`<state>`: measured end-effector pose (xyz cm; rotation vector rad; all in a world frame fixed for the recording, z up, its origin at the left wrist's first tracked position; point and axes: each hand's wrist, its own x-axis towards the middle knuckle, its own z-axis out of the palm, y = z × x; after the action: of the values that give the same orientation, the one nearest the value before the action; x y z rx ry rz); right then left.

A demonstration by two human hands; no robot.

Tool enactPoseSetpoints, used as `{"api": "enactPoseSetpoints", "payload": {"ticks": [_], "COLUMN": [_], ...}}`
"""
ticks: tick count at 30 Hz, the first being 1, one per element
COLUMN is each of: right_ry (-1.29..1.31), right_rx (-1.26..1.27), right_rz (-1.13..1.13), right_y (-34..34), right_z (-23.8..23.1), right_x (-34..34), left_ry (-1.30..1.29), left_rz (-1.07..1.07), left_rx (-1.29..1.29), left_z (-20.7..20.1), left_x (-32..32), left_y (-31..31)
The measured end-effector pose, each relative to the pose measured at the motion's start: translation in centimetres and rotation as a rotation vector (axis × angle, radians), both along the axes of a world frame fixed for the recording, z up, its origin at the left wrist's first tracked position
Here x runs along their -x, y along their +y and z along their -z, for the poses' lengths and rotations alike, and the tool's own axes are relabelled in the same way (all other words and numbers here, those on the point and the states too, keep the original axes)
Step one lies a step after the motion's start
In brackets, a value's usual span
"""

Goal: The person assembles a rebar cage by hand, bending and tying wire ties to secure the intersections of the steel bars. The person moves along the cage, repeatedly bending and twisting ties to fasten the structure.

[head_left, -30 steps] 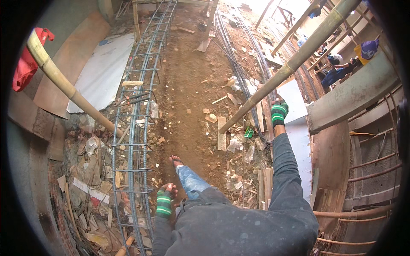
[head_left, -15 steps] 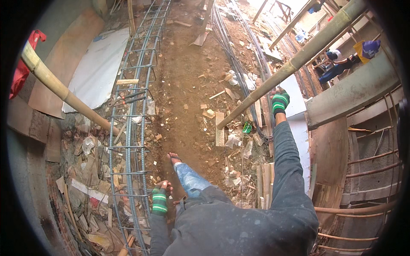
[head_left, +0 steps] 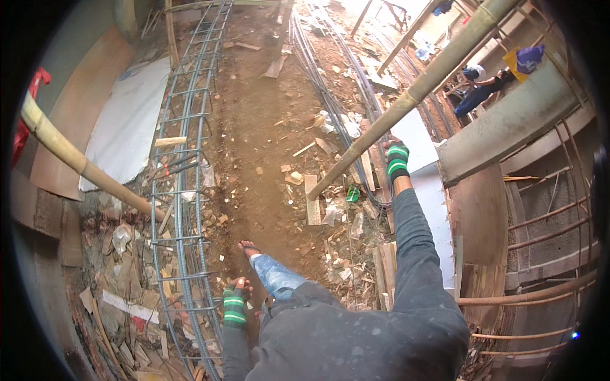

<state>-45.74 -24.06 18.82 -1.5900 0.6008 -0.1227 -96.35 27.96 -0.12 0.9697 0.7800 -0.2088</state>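
Site: on a dirt strip between a long rebar cage (head_left: 184, 184) on the person's left and bundled steel rods (head_left: 330, 95) on the right; wood scraps and debris scattered over the soil.
Right hand: the right hand (head_left: 396, 159), in a black glove with green stripes, arm stretched forward, sits against the underside of a slanted bamboo pole (head_left: 413, 95). Fingers seem curled onto the pole; grip reads as grasping it, though the contact is small in view.
Bamboo pole: runs from the ground near a wood plank (head_left: 312, 200) up toward the upper right, tilted.
Left hand: the left hand (head_left: 234, 306), same striped glove, is low beside the person's bare foot (head_left: 246, 249) and just right of the rebar cage. Whether it is clenched or holding anything, cannot tell.
Second pole: another bamboo pole (head_left: 76, 162) slants across the left edge.
Surround: white sheet (head_left: 124, 127) left of the cage; curved rebar (head_left: 540, 216) at right.
Other person: a crouched figure (head_left: 486, 86) far upper right, well apart.
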Motion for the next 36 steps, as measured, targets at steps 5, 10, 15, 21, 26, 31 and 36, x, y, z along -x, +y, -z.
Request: {"api": "enactPoseSetpoints", "payload": {"ticks": [5, 10, 15, 21, 26, 31, 36], "right_ry": [-0.017, -0.037, -0.090, -0.083, -0.097, -0.234, -0.272], "right_rx": [-0.124, -0.132, -0.009, 0.220, 0.209, 0.298, 0.234], "right_rz": [0.028, 0.048, 0.085, 0.037, 0.006, 0.097, 0.191], "right_y": [1.6, 3.3, 4.1, -0.2, -1.3, 0.9, 1.2], "right_z": [-1.6, -4.0, -3.0, 0.2, 0.5, 0.0, 0.4], "right_x": [2.4, 3.1, 1.3, -3.7, -4.0, -2.6, -2.7], "left_ry": [0.042, 0.033, 0.103, 0.089, 0.067, 0.075, 0.088], "left_rz": [0.057, 0.088, 0.078, 0.020, 0.029, 0.055, 0.041], "left_rx": [-0.023, -0.039, -0.050, -0.045, -0.058, -0.052, -0.029], "left_z": [-0.4, -0.4, -0.2, 0.0, 0.3, 0.9, 1.4], "left_x": [-1.5, -1.8, -0.9, -0.3, -0.6, -1.5, -2.1], "left_y": [-0.5, -0.4, 0.0, 0.1, 0.3, 0.2, 0.5]}}
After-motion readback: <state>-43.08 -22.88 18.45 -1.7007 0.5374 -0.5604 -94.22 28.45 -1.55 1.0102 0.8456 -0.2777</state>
